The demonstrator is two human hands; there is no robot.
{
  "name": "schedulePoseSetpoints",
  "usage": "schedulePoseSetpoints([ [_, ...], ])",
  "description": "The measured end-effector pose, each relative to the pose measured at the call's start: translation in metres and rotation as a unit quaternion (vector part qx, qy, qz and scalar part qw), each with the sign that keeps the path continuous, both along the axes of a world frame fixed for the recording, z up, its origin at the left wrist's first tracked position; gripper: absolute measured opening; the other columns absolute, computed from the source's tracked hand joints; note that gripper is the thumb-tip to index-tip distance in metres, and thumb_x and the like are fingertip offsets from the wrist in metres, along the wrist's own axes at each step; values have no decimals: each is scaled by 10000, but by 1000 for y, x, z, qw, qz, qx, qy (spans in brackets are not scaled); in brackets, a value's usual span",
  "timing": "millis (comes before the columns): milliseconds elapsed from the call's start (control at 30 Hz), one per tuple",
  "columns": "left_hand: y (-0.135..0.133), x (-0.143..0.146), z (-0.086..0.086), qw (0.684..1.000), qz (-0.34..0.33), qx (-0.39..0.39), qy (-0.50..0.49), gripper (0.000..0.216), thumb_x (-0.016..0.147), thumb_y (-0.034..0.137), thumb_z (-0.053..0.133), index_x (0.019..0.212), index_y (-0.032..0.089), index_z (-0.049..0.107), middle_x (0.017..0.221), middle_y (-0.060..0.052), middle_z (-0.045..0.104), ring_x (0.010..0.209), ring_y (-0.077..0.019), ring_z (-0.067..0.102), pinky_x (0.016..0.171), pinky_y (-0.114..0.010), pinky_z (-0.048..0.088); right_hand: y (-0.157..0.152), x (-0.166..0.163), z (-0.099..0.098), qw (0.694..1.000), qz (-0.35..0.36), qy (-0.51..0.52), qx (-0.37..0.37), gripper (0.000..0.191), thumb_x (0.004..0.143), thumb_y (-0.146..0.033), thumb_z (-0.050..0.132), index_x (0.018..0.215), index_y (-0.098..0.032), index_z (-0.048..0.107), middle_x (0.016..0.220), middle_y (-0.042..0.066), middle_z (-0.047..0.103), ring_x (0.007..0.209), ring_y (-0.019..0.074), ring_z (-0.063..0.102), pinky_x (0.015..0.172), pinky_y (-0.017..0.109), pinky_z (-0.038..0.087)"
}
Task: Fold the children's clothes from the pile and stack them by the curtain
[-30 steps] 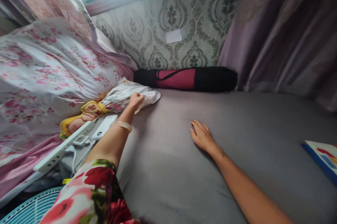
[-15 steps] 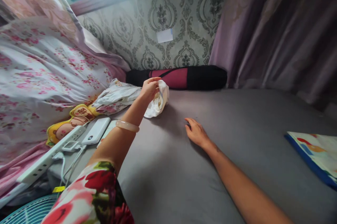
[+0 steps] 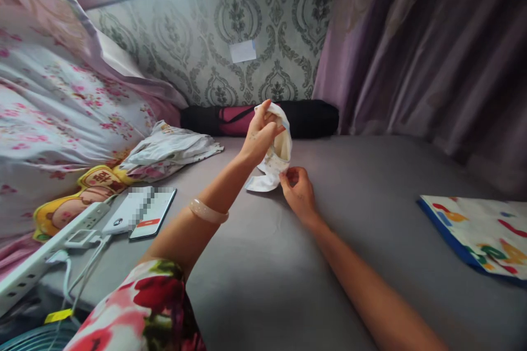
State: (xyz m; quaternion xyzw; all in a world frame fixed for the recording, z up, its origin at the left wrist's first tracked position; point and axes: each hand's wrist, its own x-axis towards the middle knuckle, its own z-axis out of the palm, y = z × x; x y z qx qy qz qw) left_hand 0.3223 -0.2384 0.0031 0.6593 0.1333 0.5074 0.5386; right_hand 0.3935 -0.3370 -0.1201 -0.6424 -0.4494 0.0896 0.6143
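Note:
A small white cloth piece [image 3: 284,149] with a cream inner side hangs above the grey bed sheet, curved open like a pouch. Its exact kind is not clear. My left hand [image 3: 262,130], with a pale bangle [image 3: 208,211] on the forearm, pinches its upper edge. At the lower right edge, my right hand [image 3: 300,193] has thumb and fingers closed on the same cloth. A strip of it trails down to the left, near the sheet. To the left of my hands lies a crumpled pile of white clothes [image 3: 173,148].
On the left are a power strip [image 3: 53,249], a white power bank [image 3: 129,211], a phone [image 3: 158,208] and a yellow cartoon cushion [image 3: 61,211]. A black and pink long bag [image 3: 304,117] lies along the wall. Folded patterned fabric [image 3: 481,233] rests at right.
My left hand has carried the cloth right and raised it away from the clothes pile. My right hand, formerly apart from it, now grips its lower edge. The view has turned slightly right.

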Motion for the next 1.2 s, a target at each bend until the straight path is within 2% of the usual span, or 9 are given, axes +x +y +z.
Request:
schedulePoseSetpoints([
  [100, -1, 5, -3, 997, -20, 69, 4, 761, 725, 111, 472, 1442, 291, 293, 1324, -59, 450, 1317, -233, 391, 1076, -457, 359, 2, 8, 1, 999, -35, 1, 13, 239, 788, -414, 589, 870, -192, 553, 840, 84, 670, 761, 208, 622, 737, 347, 489],
  [200, 3, 6, -5, 992, -10, 127, 3, 713, 752, 115, 497, 1419, 303, 328, 1353, -59, 446, 1322, -240, 399, 1053, -429, 383, 3, 16, 4, 1000, -18, 18, 4, 174, 776, -370, 580, 826, -205, 561, 811, 69, 678, 748, 202, 623, 732, 340, 487],
  [367, 17, -9, -6, 977, 95, 190, 2, 551, 804, 138, 496, 1338, 258, 432, 1177, -64, 565, 1122, -195, 574, 916, -328, 481, 2, 32, 13, 998, -14, 64, 8, 207, 759, -401, 576, 805, -200, 562, 809, 60, 670, 747, 202, 623, 734, 344, 489],
  [567, 21, -40, -9, 936, 280, 200, 76, 313, 807, 171, 492, 1103, 192, 596, 900, -17, 636, 811, -136, 622, 755, -243, 503, -8, 57, 41, 994, -47, 70, 76, 262, 765, -452, 623, 807, -211, 527, 747, 16, 602, 680, 166, 574, 663, 305, 467],
  [700, 21, -58, -18, 920, 321, 178, 137, 242, 797, 196, 529, 1000, 175, 658, 789, -2, 616, 714, -122, 576, 701, -235, 478, -22, 69, 66, 993, -17, 41, 112, 288, 757, -453, 681, 819, -220, 523, 732, -3, 587, 657, 149, 564, 634, 290, 464],
  [800, 21, -67, -26, 911, 327, 161, 192, 209, 794, 229, 561, 939, 183, 705, 781, -5, 560, 695, -120, 534, 705, -252, 469, -35, 73, 82, 994, 19, 19, 103, 287, 739, -435, 720, 827, -222, 547, 755, 0, 610, 684, 149, 583, 654, 293, 481],
  [967, 15, -77, -39, 908, 294, 155, 254, 172, 753, 290, 651, 858, 186, 739, 905, -49, 526, 887, -175, 523, 755, -285, 455, -54, 78, 97, 995, 91, 7, 30, 316, 759, -465, 707, 942, -211, 663, 880, 45, 686, 786, 182, 622, 706, 324, 500],
  [1133, 10, -79, -53, 964, 87, 38, 249, 239, 803, 376, 622, 909, 167, 669, 803, -29, 584, 722, -134, 529, 622, -241, 424, -61, 84, 99, 993, 112, -3, -48, 370, 733, -525, 712, 908, -199, 708, 874, 55, 704, 786, 193, 628, 697, 318, 497],
  [1200, 8, -79, -59, 971, 45, -5, 234, 293, 803, 409, 636, 977, 174, 620, 754, -9, 578, 651, -115, 515, 558, -216, 397, -61, 88, 97, 990, 114, -3, -81, 403, 707, -550, 719, 887, -189, 712, 852, 59, 703, 750, 189, 623, 660, 306, 489],
])
